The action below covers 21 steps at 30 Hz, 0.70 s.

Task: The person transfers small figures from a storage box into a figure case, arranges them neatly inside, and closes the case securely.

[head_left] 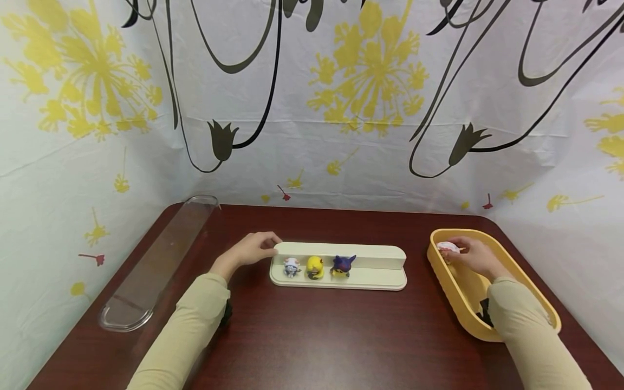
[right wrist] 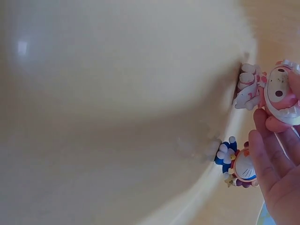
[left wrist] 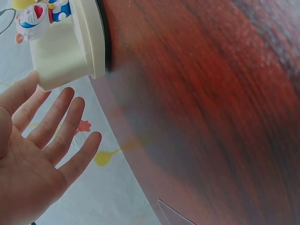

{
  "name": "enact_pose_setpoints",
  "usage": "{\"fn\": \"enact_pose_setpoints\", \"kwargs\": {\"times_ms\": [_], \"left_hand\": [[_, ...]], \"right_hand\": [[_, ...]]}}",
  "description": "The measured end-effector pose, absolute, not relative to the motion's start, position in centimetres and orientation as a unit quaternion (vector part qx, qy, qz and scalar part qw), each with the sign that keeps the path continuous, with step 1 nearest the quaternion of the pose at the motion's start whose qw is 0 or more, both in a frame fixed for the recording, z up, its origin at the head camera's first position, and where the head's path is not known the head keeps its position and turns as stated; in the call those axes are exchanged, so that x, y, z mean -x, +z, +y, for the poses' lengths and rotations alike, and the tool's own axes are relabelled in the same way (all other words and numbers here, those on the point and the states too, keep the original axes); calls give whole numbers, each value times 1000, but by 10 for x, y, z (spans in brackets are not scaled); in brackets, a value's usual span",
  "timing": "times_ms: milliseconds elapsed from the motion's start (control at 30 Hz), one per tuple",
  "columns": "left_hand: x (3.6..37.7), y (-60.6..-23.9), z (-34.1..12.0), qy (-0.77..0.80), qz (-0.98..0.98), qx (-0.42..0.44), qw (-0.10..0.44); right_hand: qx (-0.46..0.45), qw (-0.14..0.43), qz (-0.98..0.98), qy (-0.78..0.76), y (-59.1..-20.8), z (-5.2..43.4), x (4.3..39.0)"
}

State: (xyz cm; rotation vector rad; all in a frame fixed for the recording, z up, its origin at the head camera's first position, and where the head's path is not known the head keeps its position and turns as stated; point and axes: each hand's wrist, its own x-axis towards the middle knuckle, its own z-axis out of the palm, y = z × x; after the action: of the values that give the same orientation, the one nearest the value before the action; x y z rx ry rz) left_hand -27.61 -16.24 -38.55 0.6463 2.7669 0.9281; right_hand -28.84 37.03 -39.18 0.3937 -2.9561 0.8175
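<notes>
Nearest the camera, two beige sleeves reached out over the dark red bench [head_left: 312, 336]. The right hand [head_left: 475, 255] was inside the far end of the yellow tub [head_left: 546, 303] at the bench's right side, its grip clenched around a pink and white figure [head_left: 447, 247]. The right wrist view showed that figure [right wrist: 274, 89] pinched between the fingertips [right wrist: 262, 150], close against the tub's wall, with a second blue and white figure [right wrist: 239, 164] lying just beside it in the tub.

The left hand [head_left: 251, 250] lay farther in, at the left end of the white stepped stand [head_left: 370, 257] in the middle of the bench. Its grip was released: the left wrist view showed the fingers [left wrist: 56, 126] straight and spread, just beside the stand's end [left wrist: 70, 51], and I cannot tell whether they quite touched it. On the stand's lower step three figures stood in a row: a white and blue one [head_left: 291, 266], a yellow one [head_left: 315, 267] and a purple one [head_left: 343, 266], each close to the next.

To do the lift well, I judge the pinch should stay firm on the figure's body, and it should rise straight clear of the tub wall and its neighbour. The flat left hand seemed well placed to steady the stand.

A clear lid [head_left: 156, 265] lay along the left edge of the bench, and a flowered sheet [head_left: 341, 108] hung behind.
</notes>
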Motion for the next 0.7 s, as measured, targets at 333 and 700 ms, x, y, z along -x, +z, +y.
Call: {"fn": "enact_pose_setpoints", "kwargs": {"times_ms": [333,700], "left_hand": [[276,-386,-162,305,925,-214,79],[275,-386,-163,307,924,-212,77]], "right_hand": [[-129,31,-954,270,-397,372,289],[-139,40,-956,255,-390,371,286]]}}
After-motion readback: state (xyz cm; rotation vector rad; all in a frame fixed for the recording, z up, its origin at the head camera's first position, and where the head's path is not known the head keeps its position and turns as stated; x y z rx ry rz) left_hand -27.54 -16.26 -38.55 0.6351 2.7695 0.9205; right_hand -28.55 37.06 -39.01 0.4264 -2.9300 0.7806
